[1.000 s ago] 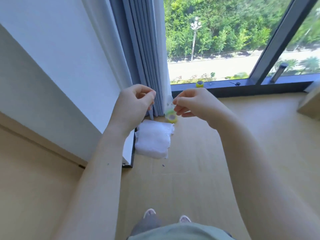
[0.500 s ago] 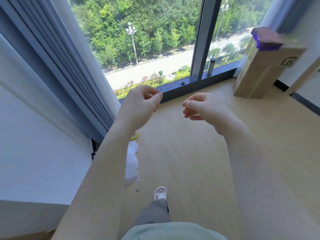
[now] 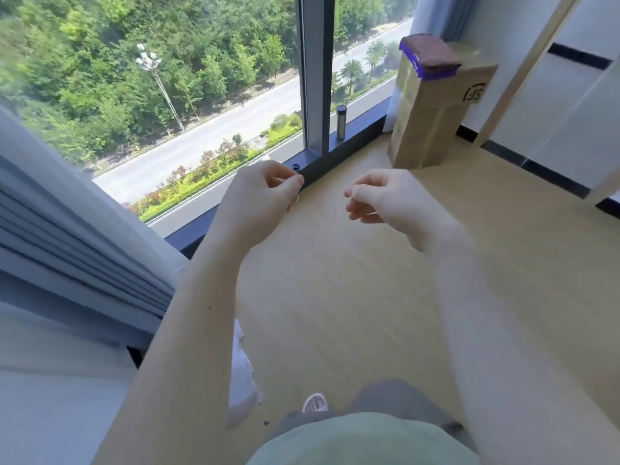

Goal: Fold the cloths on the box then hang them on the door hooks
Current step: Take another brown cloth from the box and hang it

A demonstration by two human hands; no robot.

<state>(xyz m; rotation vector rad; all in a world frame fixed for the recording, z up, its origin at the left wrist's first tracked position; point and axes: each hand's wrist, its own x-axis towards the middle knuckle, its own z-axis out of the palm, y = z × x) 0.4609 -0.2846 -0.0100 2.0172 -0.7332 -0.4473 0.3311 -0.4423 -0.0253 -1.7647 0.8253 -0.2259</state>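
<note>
Cardboard box point(image 3: 432, 119) stands upright on the wood floor point(image 3: 352, 297) by the window corner, flaps closed, with folded cloths point(image 3: 431, 60), brown over purple, stacked on its top; its contents cannot be seen. Left hand point(image 3: 258, 203) and right hand point(image 3: 385, 199) are raised apart above the floor, well short of the box, fingers curled with thumb to fingertips; whether they pinch anything cannot be told. White cloth point(image 3: 243, 374) lies on the floor beside the left forearm, near the curtain point(image 3: 77, 263).
</note>
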